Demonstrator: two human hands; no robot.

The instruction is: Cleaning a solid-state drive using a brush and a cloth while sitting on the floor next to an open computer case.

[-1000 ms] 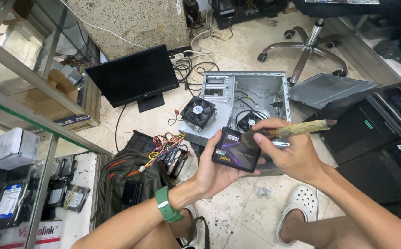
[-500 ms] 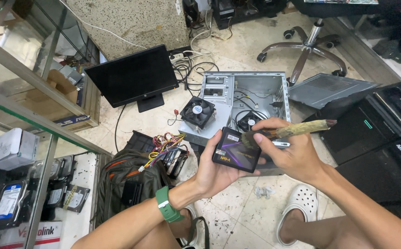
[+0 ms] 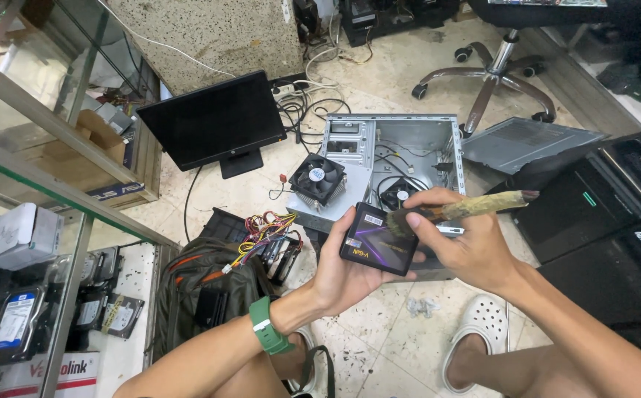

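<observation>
Now: left hand [image 3: 346,269] cups small black drive [image 3: 379,239] from below, fingers curled round its edges, above floor [image 3: 394,332]. Right hand [image 3: 468,247] pinches worn brush [image 3: 468,208], bristle end resting on drive's upper right corner. Behind drive: open computer case [image 3: 409,144] lying on floor, loose cooler fan [image 3: 317,177] at its left edge, black monitor [image 3: 213,121] farther left.
</observation>
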